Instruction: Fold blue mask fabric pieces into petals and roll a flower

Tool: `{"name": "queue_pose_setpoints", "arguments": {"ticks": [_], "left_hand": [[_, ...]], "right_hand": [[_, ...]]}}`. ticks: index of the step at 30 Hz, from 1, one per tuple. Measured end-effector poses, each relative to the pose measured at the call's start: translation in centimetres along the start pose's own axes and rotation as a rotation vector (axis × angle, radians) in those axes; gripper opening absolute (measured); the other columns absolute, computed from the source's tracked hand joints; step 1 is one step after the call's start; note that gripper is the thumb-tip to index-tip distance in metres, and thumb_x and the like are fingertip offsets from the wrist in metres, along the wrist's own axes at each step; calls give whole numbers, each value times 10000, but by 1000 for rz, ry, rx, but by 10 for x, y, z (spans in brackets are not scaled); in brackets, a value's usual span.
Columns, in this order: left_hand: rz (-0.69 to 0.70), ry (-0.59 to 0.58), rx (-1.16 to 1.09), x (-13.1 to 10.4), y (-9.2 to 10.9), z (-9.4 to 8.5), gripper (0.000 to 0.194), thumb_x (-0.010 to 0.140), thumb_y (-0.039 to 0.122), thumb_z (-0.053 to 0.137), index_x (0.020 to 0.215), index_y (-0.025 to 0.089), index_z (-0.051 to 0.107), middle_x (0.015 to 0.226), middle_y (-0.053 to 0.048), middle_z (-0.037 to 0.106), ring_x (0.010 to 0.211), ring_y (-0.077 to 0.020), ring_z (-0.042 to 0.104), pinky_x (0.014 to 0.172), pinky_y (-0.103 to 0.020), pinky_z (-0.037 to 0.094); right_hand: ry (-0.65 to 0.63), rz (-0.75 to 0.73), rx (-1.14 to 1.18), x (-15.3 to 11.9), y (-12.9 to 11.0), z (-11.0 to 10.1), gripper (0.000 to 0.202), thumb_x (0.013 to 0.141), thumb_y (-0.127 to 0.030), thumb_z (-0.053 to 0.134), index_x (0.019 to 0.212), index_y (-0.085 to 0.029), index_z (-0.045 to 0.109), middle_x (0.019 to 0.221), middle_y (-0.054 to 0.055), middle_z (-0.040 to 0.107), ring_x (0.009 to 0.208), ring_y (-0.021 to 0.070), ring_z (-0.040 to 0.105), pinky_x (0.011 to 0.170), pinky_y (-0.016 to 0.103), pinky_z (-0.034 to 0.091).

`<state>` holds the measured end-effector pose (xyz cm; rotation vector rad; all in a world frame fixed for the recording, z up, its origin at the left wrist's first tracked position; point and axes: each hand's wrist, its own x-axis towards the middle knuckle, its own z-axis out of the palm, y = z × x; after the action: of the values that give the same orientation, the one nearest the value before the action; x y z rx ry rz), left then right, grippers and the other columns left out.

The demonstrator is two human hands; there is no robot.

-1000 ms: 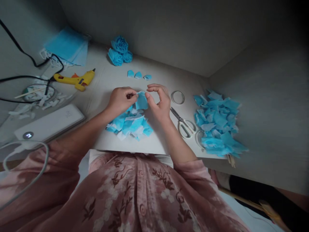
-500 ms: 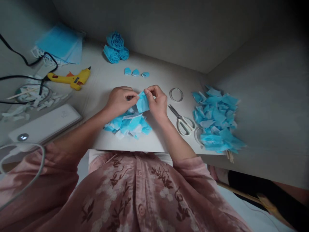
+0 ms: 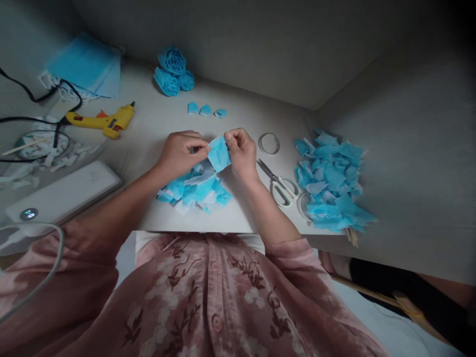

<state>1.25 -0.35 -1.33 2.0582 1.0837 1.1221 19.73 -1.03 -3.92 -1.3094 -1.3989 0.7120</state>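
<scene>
Between my hands is a blue fabric piece (image 3: 219,154), cut from the same thin material as the face masks. My left hand (image 3: 182,152) pinches its left edge, and my right hand (image 3: 241,151) pinches its upper right corner. Both hands are closed on it, above a loose pile of blue and white fabric pieces (image 3: 197,191) on the table. Beyond them, three small folded blue petals (image 3: 206,110) lie in a row. Farther back sit three rolled blue fabric roses (image 3: 174,73).
Right of my hands are scissors (image 3: 279,184), a tape roll (image 3: 269,144) and a heap of blue fabric flowers (image 3: 332,178). On the left are a yellow glue gun (image 3: 107,120) with black cable, a white power bank (image 3: 67,191), white scraps (image 3: 55,153) and stacked face masks (image 3: 85,64).
The blue piece now appears wider and more spread between my fingers. My hands have shifted only slightly. The whole view has moved a little, so things appear farther left.
</scene>
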Motion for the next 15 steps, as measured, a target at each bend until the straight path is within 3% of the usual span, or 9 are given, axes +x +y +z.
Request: {"name": "queue_pose_setpoints", "arguments": {"ticks": [4,9,12,15], "left_hand": [[-116,32,-87,-1,-1,-2,238,812,381,620,630,233,659,679,-12,660,680,-176,596,658,-307,469],[-229,63,-174,-1,0,-3,218,793,358,640,635,208,623,578,15,527,576,-135,471,559,-281,377],[-291,79,-246,0,6,-4,211,773,355,653,632,200,636,576,20,524,565,-125,450,545,-267,354],[-331,92,-286,0,12,-6,211,759,348,673,615,198,638,569,23,522,561,-119,434,524,-256,329]], "right_hand": [[-83,136,166,6,2,-3,606,884,-809,518,882,-218,651,722,-2,633,724,154,641,694,300,535],[-95,269,308,9,-9,-11,797,870,-880,422,1212,-208,680,830,47,721,853,197,726,798,347,586],[-115,312,389,7,-17,-14,799,850,-848,518,1338,-226,634,956,42,745,933,181,732,869,317,586],[-225,263,413,2,-21,-13,787,807,-759,676,1425,-280,588,1068,18,741,1017,184,717,924,316,582]]}}
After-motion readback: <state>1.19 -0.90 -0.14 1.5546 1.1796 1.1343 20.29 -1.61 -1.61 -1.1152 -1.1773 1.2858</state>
